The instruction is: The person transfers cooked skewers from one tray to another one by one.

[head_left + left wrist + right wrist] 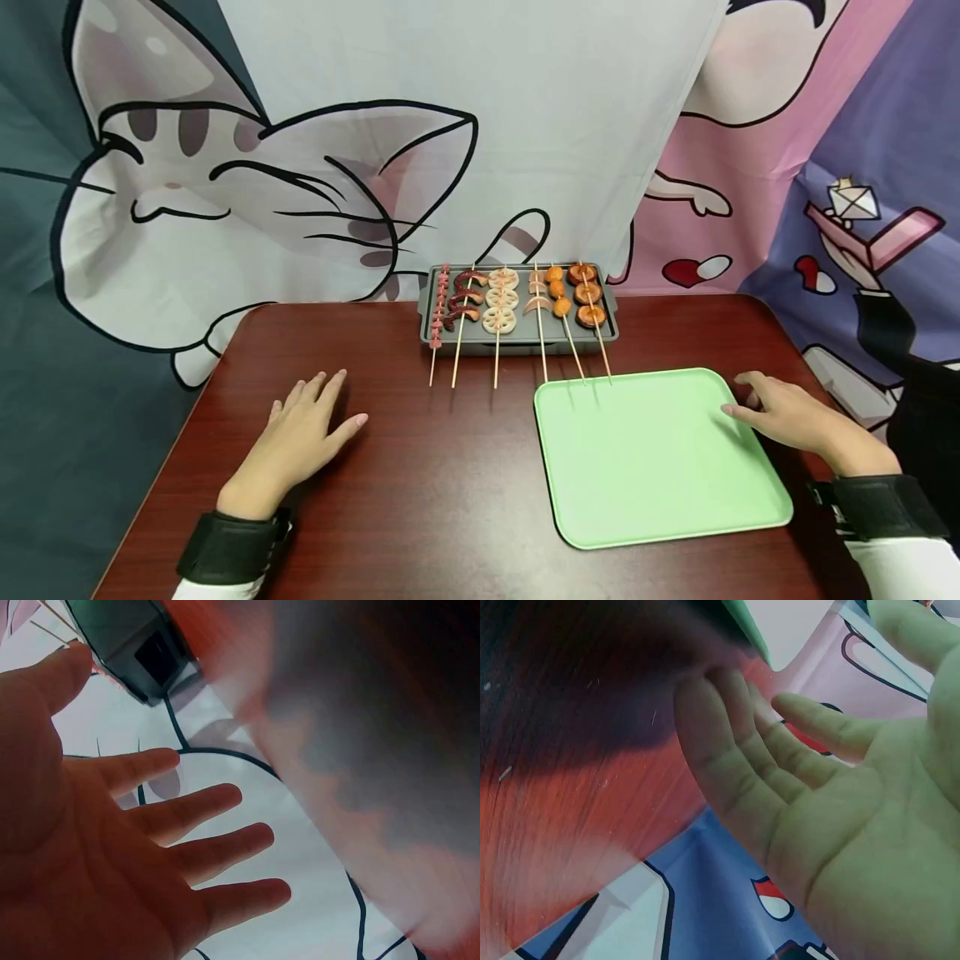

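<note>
My left hand (pixel 296 437) is spread with straight fingers over the left part of the table; the left wrist view shows its bare palm (pixel 97 862). At the right, my right hand (pixel 798 417) hovers by the edge of a light green tray (pixel 660 458), thumb overlapping the rim in the head view. Its fingers (pixel 735 765) bend loosely around nothing. A grey grill pan (pixel 517 342) at the back holds several food skewers: pink pieces (pixel 439 308), dark curled pieces (pixel 465 298), lotus root slices (pixel 498 320), pale crescents (pixel 537 305), orange balls (pixel 561 307) and brown round slices (pixel 591 317).
The dark red wooden table (pixel 420 500) carries the pan and tray. Bare skewer ends stick out toward me past the pan's front, some reaching the tray's far rim. A printed cartoon cloth (pixel 585 150) hangs right behind the table's back edge.
</note>
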